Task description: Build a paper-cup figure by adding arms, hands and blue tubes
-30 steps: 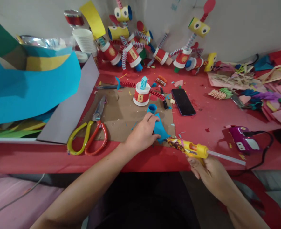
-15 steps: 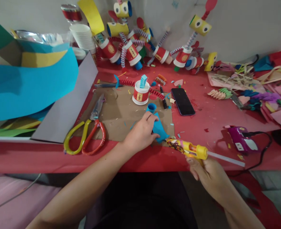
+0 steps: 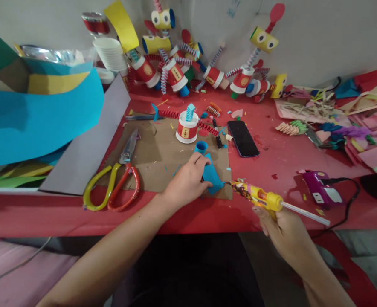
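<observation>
My left hand (image 3: 188, 177) is closed on the left edge of a small blue paper piece (image 3: 213, 177) above the brown cardboard mat (image 3: 153, 157). My right hand (image 3: 281, 226) grips a yellow hot glue gun (image 3: 257, 196) with a clear glue stick out of its back. The gun's nozzle points left, close to the paper's right corner. A rolled blue paper tube (image 3: 201, 147) stands just beyond my left fingers. Behind it sits a red and white paper cup figure (image 3: 187, 128) with folded red paper arms and a folded blue strip on top.
Large scissors (image 3: 124, 170) lie open on the left, near a box of coloured sheets (image 3: 41, 123). A phone (image 3: 242, 138), a black marker (image 3: 217, 134) and a purple power adapter (image 3: 323, 187) lie to the right. Finished cup figures (image 3: 175, 76) line the wall; paper scraps (image 3: 319, 106) are heaped far right.
The glue gun has drawn back slightly to the right, and its nozzle is now a little off the paper corner. My left hand keeps its hold on the paper. The view has shifted slightly.
</observation>
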Motion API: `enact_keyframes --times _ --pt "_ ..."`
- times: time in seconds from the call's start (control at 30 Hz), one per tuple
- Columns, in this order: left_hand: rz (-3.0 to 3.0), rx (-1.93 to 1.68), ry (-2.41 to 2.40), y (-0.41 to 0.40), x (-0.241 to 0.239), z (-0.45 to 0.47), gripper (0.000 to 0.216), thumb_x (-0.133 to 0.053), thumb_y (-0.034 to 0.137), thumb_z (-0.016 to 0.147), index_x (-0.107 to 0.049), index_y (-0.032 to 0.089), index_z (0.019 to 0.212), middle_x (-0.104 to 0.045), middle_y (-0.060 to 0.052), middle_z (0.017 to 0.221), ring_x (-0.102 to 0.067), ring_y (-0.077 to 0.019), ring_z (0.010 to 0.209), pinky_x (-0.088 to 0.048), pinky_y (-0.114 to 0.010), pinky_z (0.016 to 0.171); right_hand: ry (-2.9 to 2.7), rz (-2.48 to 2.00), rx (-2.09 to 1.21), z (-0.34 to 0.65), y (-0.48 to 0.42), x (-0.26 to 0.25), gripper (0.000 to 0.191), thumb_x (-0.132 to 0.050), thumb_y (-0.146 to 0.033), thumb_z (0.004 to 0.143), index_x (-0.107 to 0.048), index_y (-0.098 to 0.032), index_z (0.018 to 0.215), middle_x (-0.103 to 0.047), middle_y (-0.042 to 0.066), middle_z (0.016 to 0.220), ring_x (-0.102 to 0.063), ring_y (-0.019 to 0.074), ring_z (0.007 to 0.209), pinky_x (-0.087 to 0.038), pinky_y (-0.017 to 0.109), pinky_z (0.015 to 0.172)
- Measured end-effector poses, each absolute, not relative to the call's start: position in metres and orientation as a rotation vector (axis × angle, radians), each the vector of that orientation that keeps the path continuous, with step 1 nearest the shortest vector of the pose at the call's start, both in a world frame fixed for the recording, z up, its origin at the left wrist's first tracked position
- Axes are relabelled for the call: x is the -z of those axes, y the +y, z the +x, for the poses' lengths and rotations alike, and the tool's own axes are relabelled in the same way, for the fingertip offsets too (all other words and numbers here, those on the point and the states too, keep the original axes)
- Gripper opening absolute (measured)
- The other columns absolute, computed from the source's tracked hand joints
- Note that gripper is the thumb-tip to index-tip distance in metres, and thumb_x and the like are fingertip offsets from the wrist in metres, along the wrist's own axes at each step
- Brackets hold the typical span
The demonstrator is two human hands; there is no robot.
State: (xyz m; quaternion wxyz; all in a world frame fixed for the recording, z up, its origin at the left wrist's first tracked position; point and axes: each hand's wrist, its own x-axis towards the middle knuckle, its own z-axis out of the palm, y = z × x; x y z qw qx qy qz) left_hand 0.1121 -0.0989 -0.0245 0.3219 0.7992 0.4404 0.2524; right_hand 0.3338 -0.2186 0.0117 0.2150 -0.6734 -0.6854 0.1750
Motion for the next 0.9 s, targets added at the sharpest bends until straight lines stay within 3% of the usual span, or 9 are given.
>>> enact_keyframes --times 0.2,0.37,0.47,0.53,0.6,0.67,0.77,0.9 --pt "2.048 -0.893 1.047 -0.100 0.017 0.108 0.022 -0.057 0.008 0.082 -0.058 0.017 0.103 -0.057 -0.008 0.104 -0.060 -0.0186 0.093 -0.052 -0.032 0.078 -1.922 -2.051 -0.044 0.361 -0.204 -0.008 0.042 -0.036 -0.056 0.094 -0.056 -0.019 0.089 -0.063 0.008 0.070 -0.061 0.0223 0.057 -0.041 0.031 0.048" --pt "1.685 -1.157 1.018 -0.099 0.006 0.103 0.018 -0.055 0.018 0.088 -0.064 0.019 0.102 -0.062 -0.005 0.095 -0.059 -0.0123 0.075 -0.048 -0.023 0.061 -1.913 -2.419 0.216 0.395 -0.164 0.012 0.032 -0.040 -0.035 0.095 -0.053 -0.010 0.111 -0.062 0.020 0.098 -0.063 0.0282 0.071 -0.040 0.034 0.052" --pt "1.371 -1.221 0.994 -0.096 -0.008 0.100 0.029 -0.060 0.022 0.085 -0.057 0.021 0.114 -0.063 -0.001 0.087 -0.057 -0.0089 0.062 -0.048 -0.021 0.055 -2.016 -2.385 0.264 0.406 -0.148 0.022 0.033 -0.045 -0.027 0.092 -0.056 -0.003 0.112 -0.061 0.027 0.099 -0.062 0.0373 0.087 -0.047 0.044 0.067" --pt "1.262 -1.238 0.974 -0.091 -0.020 0.099 0.040 -0.064 0.022 0.081 -0.051 0.022 0.119 -0.063 0.000 0.088 -0.057 -0.0086 0.060 -0.048 -0.021 0.054 -1.999 -2.230 0.363 0.402 -0.140 0.019 0.033 -0.045 -0.024 0.090 -0.058 -0.006 0.116 -0.060 0.028 0.108 -0.058 0.0423 0.099 -0.046 0.055 0.076" --pt "1.199 -1.239 0.952 -0.083 -0.031 0.098 0.040 -0.068 0.021 0.078 -0.052 0.022 0.114 -0.063 0.001 0.087 -0.058 -0.0086 0.062 -0.049 -0.021 0.055 -1.956 -1.903 0.310 0.385 -0.132 0.007 0.033 -0.046 -0.023 0.091 -0.058 -0.017 0.121 -0.058 0.021 0.119 -0.055 0.0389 0.107 -0.045 0.058 0.086" --pt "1.120 -1.222 0.887 -0.073 -0.039 0.098 0.031 -0.071 0.022 0.075 -0.055 0.021 0.102 -0.062 0.002 0.080 -0.057 -0.0084 0.063 -0.048 -0.020 0.057 -1.942 -1.459 0.027 0.359 -0.120 -0.010 0.032 -0.055 -0.026 0.091 -0.058 -0.025 0.122 -0.058 0.011 0.117 -0.058 0.0286 0.105 -0.046 0.048 0.092" --pt "0.977 -1.227 0.789 -0.059 -0.045 0.098 0.029 -0.076 0.025 0.071 -0.056 0.020 0.091 -0.059 0.005 0.073 -0.055 -0.0072 0.059 -0.046 -0.018 0.054 -1.867 -1.048 -0.285 0.316 -0.098 -0.031 0.032 -0.063 -0.021 0.087 -0.062 -0.031 0.118 -0.056 0.005 0.112 -0.060 0.0151 0.082 -0.051 0.034 0.081" --pt "0.865 -1.297 0.841 -0.050 -0.043 0.095 0.032 -0.081 0.028 0.065 -0.059 0.019 0.087 -0.058 0.006 0.066 -0.053 -0.0060 0.054 -0.042 -0.017 0.051 -1.776 -0.859 -0.485 0.280 -0.077 -0.035 0.021 -0.065 -0.018 0.086 -0.070 -0.029 0.102 -0.061 0.003 0.095 -0.061 0.0144 0.079 -0.052 0.028 0.070"
